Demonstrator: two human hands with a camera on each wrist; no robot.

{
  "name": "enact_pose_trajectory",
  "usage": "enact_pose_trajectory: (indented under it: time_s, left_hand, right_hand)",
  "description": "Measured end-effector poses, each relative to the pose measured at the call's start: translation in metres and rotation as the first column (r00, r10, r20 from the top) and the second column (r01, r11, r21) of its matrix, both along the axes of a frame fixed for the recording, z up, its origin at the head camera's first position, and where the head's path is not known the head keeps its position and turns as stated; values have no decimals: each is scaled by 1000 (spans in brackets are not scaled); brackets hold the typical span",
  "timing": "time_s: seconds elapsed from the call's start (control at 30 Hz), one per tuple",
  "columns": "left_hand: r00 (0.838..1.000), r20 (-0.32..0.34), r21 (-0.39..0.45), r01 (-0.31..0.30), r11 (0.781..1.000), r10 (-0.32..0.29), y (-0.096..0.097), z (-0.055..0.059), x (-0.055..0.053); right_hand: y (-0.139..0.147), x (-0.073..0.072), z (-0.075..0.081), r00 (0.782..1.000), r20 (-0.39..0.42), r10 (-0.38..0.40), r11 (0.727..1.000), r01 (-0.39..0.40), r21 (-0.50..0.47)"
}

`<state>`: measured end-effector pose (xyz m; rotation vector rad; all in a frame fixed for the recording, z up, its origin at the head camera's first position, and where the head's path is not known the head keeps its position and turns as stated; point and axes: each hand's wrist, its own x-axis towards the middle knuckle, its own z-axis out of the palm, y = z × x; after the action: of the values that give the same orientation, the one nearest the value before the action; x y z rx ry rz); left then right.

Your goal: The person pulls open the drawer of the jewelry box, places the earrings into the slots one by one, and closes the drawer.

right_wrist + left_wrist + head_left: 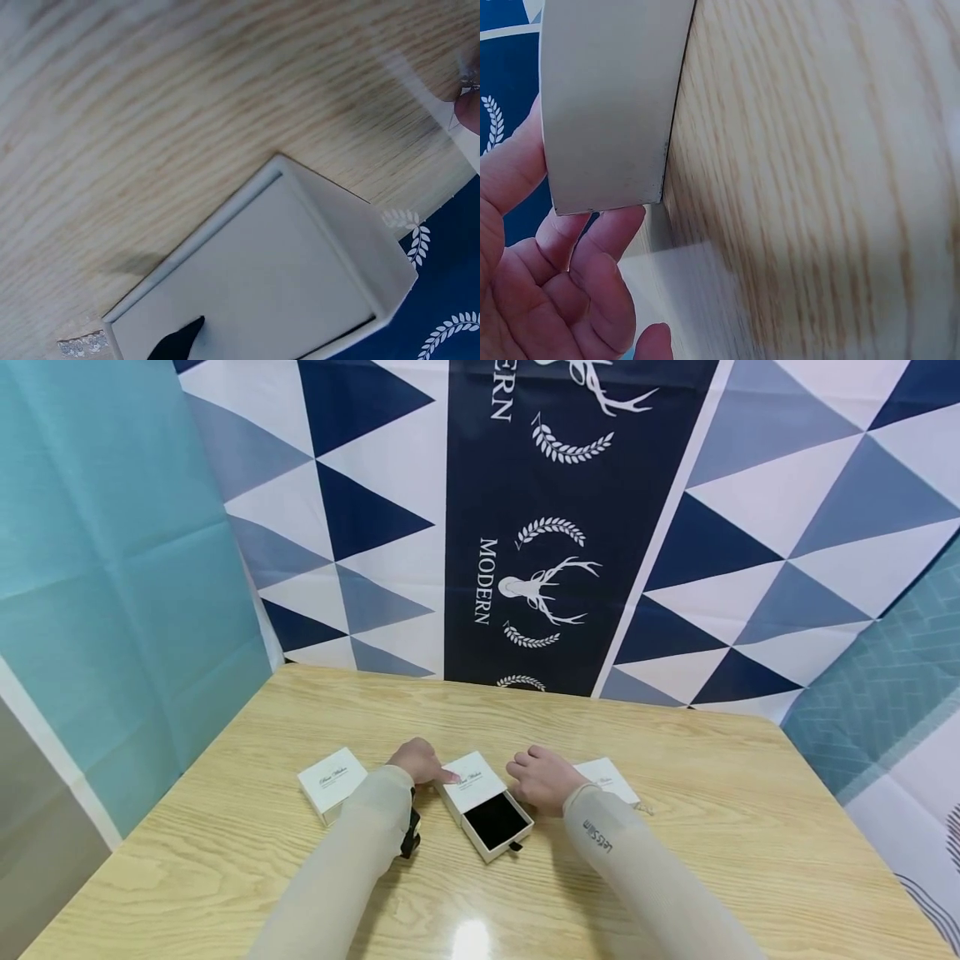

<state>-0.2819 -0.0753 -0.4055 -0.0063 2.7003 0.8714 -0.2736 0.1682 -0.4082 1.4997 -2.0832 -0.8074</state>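
Observation:
A white slide-out gift box [475,783] lies at mid-table, its drawer [498,827] pulled partway out, showing a black lining and a black ribbon tab. My left hand [422,762] holds the sleeve of this box from its left side; in the left wrist view the thumb and fingers grip the box end [611,112]. To the right of the drawer, my right hand [542,779] hovers with its fingers curled. At the edge of the right wrist view, a fingertip [469,112] meets a small glittering piece [470,79], mostly cut off, so its kind is unclear.
Another white box [332,781] sits left of my left forearm. A third white box [607,779] is partly behind my right wrist, with a black tab [178,341] on its front. Beside it lies a small sparkly item [82,345]. A patterned cloth [375,527] hangs behind the wooden table [720,827].

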Motion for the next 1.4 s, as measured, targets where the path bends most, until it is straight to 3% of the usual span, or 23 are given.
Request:
enact_pose_trajectory:
  time_s: [0.33, 0.63, 0.83, 0.97, 1.17, 1.4]
  left_hand:
    - [1000, 10, 26, -23, 999, 23, 4, 0, 2]
    - [1000, 11, 26, -22, 999, 21, 5, 1, 3]
    - [999, 8, 45, -35, 998, 35, 4, 1, 2]
    - [999, 10, 51, -39, 998, 39, 2, 1, 2]
    - [999, 13, 50, -48, 998, 48, 0, 1, 2]
    - [998, 17, 48, -55, 997, 54, 1, 2, 3]
  right_hand:
    - [6, -2, -3, 997, -12, 75, 995, -76, -65]
    - [7, 2, -3, 999, 43, -22, 999, 23, -40]
    - [7, 2, 3, 992, 124, -40, 991, 55, -125]
    - [10, 0, 6, 992, 113, -56, 982, 75, -172]
    - [17, -1, 15, 996, 38, -82, 950, 89, -299]
    - [23, -2, 25, 997, 41, -64, 893, 75, -444]
